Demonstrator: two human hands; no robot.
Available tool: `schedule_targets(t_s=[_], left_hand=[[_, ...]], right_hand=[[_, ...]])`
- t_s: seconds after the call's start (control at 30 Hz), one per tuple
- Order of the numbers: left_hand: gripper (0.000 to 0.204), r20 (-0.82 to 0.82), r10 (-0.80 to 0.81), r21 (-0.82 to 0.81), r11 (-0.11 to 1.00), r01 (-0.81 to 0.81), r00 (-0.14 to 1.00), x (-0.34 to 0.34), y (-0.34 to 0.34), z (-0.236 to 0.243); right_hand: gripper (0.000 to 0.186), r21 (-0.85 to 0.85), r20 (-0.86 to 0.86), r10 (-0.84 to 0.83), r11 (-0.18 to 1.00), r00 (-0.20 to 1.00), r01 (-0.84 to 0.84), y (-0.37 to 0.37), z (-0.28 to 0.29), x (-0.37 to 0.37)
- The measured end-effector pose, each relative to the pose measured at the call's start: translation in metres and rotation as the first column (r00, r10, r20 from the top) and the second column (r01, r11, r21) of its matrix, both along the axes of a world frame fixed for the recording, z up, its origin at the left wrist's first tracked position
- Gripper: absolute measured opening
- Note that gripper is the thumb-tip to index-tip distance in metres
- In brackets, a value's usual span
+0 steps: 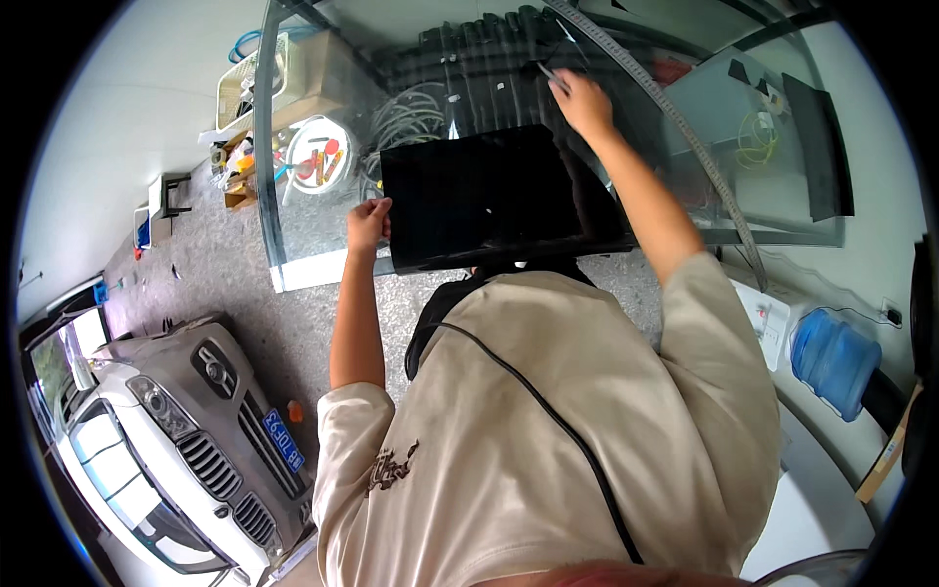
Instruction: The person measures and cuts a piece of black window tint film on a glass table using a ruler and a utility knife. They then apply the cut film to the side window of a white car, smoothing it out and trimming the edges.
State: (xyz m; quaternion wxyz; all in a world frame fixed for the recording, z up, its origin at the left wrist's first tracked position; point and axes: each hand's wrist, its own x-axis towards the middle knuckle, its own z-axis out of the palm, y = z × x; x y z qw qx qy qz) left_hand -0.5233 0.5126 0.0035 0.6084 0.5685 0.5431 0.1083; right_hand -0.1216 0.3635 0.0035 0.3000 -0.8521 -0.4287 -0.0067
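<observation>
A glossy black sheet (479, 201) lies over the near edge of a glass-topped counter (269, 176). My left hand (368, 225) is closed on the sheet's left edge, with the fingers curled at its border. Beyond the sheet's far right corner, my right hand (585, 101) is closed round a slim grey tool (555, 78). The tool points up and left over the glass; its exact kind is too small to make out. Dark rolls (489, 49) and coiled grey cable (406, 122) show through the glass beyond the sheet.
A long metal ruler (675, 117) slants across the counter on the right. On the left are a white tub (321, 157) of small items and a cream basket (256, 83). A parked car (186, 430) stands lower left; a blue water bottle (834, 357) sits at right.
</observation>
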Motion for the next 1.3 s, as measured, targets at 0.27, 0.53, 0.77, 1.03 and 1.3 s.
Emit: schedule_targets(t_s=[0.27, 0.53, 0.77, 1.03, 1.3], left_hand=[[0.021, 0.029, 0.036, -0.006, 0.999, -0.035, 0.999, -0.005, -0.004, -0.004], [0.020, 0.027, -0.017, -0.021, 1.000, 0.018, 0.999, -0.007, 0.000, -0.003], [0.019, 0.021, -0.007, -0.036, 0.999, 0.008, 1.000, -0.006, 0.000, -0.011], [0.018, 0.022, 0.036, -0.043, 0.998, -0.035, 0.999, -0.004, -0.008, -0.013], [0.018, 0.021, 0.057, -0.017, 0.998, -0.057, 0.998, -0.001, -0.013, -0.006]], right_hand=[[0.039, -0.476, -0.163, -0.450, 0.816, 0.878, 0.329, -0.292, -0.009, -0.117], [0.030, -0.037, -0.742, -0.330, 0.889, 0.584, 0.456, -0.305, -0.056, -0.138], [0.023, -0.030, -0.588, -0.306, 0.933, 0.749, 0.358, -0.299, -0.028, -0.107], [0.034, -0.191, -0.052, -0.371, 0.915, 0.927, 0.356, -0.242, -0.006, -0.110], [0.053, -0.232, 0.189, 0.171, 0.965, 0.967, -0.125, -0.151, 0.000, -0.128]])
